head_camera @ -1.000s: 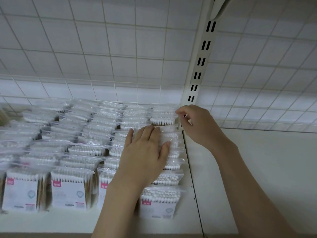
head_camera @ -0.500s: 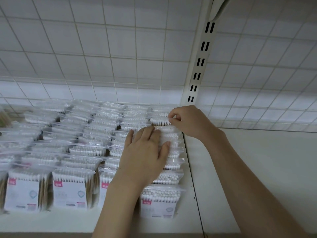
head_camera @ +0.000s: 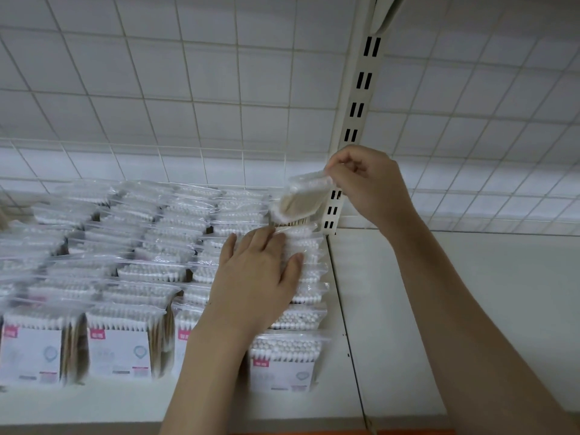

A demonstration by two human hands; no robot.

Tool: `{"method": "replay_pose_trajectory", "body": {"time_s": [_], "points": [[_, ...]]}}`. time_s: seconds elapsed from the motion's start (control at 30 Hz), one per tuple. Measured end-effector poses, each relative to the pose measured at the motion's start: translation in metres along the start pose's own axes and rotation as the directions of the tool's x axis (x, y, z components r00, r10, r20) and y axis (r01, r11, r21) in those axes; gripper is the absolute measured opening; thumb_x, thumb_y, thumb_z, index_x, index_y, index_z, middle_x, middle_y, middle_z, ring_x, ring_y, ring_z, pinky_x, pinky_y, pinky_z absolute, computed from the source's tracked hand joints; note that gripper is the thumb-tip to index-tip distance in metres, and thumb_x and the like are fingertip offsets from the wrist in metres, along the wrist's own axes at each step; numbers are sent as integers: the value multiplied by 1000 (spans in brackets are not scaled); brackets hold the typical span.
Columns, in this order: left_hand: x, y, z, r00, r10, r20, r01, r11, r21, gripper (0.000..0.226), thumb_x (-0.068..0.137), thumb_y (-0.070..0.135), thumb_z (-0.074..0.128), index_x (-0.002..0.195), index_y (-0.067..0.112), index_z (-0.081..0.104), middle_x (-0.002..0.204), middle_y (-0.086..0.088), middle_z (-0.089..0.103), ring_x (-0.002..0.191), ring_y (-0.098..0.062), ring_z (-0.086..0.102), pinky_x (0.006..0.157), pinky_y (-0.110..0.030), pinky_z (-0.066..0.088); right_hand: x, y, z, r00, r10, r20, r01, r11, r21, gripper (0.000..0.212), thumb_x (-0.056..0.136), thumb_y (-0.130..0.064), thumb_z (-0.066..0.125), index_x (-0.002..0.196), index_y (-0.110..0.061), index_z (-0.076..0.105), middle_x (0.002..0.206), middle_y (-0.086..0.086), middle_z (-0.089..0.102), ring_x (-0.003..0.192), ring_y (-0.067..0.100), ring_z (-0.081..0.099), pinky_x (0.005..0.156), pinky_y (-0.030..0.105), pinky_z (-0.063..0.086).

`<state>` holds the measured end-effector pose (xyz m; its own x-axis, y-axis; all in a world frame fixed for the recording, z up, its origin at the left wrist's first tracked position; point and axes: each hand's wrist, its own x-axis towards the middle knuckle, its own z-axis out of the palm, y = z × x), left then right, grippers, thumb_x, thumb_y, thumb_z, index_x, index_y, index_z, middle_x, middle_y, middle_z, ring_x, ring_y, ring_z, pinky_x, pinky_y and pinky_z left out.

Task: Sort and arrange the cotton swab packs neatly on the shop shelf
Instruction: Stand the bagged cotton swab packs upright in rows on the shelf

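Start at the left, at 9 o'clock: the cotton swab packs [head_camera: 131, 246] stand in rows that run from the front of the shop shelf [head_camera: 389, 324] to the back. You can see about five rows. Four packs show at the front edge. The rest are too many and too close together to count.

Next comes your left hand [head_camera: 255, 277]. It lies flat on top of the far right row [head_camera: 309, 287], with its fingers [head_camera: 266, 238] straight and spread a little. It holds nothing; it only presses the packs down.

Then, toward 1 o'clock, your right hand [head_camera: 368, 183] is up in the air near the slotted post [head_camera: 357, 120]. Its fingers pinch the top edge of one lifted pack [head_camera: 299, 200]. That pack hangs tilted. Its long side points down toward 7 o'clock, at the back end of the right row. The low end is just above your left fingertips.

So the gap for this pack looks to be right below it. Your right hand is the nearer one. It likely needs to lower the pack straight and upright behind the others.
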<state>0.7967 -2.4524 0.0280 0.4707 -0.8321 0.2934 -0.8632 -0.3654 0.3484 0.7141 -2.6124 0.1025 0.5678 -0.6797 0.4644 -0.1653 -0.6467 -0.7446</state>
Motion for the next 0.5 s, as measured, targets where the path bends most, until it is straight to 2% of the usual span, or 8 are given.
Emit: {"method": "replay_pose_trajectory", "body": {"time_s": [0.07,0.13,0.2,0.23,0.3,0.5], "points": [[0,0,0,1000,3,-2,-3,1000,-1,53,93,48,26,137,20,40,146,5,33,136,-11,23,113,-34,1,-1,-3,-6,1000,19,-16,-18,999,47,16,80,-10,51,72,-10,66,67,13,61,60,23,55,58,28,48],[0,0,0,1000,4,3,-4,1000,1,54,93,48,25,137,20,39,146,6,33,136,-10,22,113,-34,1,-3,-5,-11,1000,-4,-19,4,999,36,17,79,-8,50,70,-6,64,64,12,61,59,24,55,57,30,47],[0,-1,0,1000,3,5,-3,1000,7,55,93,48,25,137,21,39,147,6,32,137,-10,21,113,-34,1,-5,-6,-13,999,-49,-14,48,999,-23,14,80,-10,56,69,-4,63,62,11,62,54,16,54,54,22,45],[0,-1,0,1000,5,5,-5,1000,10,54,93,48,25,137,21,39,147,5,32,137,-11,21,113,-35,1,-6,-6,-14,997,-77,-10,77,995,-61,12,80,-12,61,70,-6,63,62,8,62,52,8,53,52,13,43],[0,0,0,1000,8,7,-8,1000,11,55,92,49,23,137,21,39,146,5,32,137,-11,21,113,-35,1,-7,-5,-14,993,-115,-5,113,986,-119,8,77,-13,71,75,-11,64,66,0,63,57,1,54,56,3,40],[0,0,-1,1000,8,21,-8,1000,19,57,92,49,20,139,21,36,148,5,30,138,-11,18,113,-35,0,-5,-2,-12,986,-167,-12,161,963,-214,16,80,0,63,90,-13,63,75,-6,57,66,0,57,57,2,39]]}}
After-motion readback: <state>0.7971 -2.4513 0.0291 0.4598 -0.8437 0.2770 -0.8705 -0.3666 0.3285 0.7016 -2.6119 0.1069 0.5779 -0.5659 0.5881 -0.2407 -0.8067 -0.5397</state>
